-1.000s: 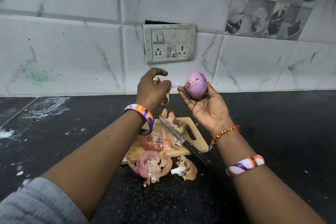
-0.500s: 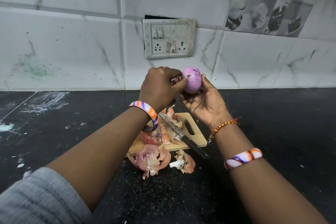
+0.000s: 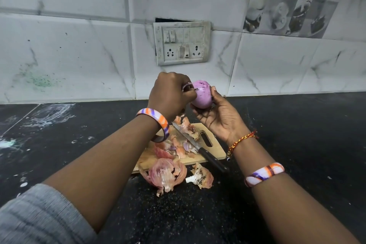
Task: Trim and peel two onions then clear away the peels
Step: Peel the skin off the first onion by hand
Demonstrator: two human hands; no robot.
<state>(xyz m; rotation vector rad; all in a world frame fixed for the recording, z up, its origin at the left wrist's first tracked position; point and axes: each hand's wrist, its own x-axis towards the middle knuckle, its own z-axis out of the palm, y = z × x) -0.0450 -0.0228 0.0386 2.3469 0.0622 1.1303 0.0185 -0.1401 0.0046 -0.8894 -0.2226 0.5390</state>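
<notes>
Purple onion: the round purple peeled-looking onion (image 3: 201, 94) is held up in the air above the counter, at 12 o'clock from the wooden board, in front of the white marble wall tiles (image 3: 79, 55)
Right hand: the right hand (image 3: 218, 119) cups the onion from under and from its 3 o'clock side, fingers curled round it
Left hand: the left hand (image 3: 169, 95) is at 9 o'clock of the onion, fingers bent, pinching a thin purple strip of skin (image 3: 187, 86) at the onion's upper left
Change: one second ago the left hand was apart from the onion with fingers half lifted; now it has come back and is touching the onion, taking hold of a new strip
Meaning: I judge the peeling of this onion is near the end, only small layers remain
Peels: dry pink-orange onion peels (image 3: 166, 174) lie on the small rectangular wooden cutting board (image 3: 216, 149) and on the black speckled counter (image 3: 297, 144) at its 6 o'clock, not yet cleared
Knife: the black-handled steel kitchen knife (image 3: 198, 145) lies across the board, untouched
Second onion: not visible, so I cannot tell its state
</notes>
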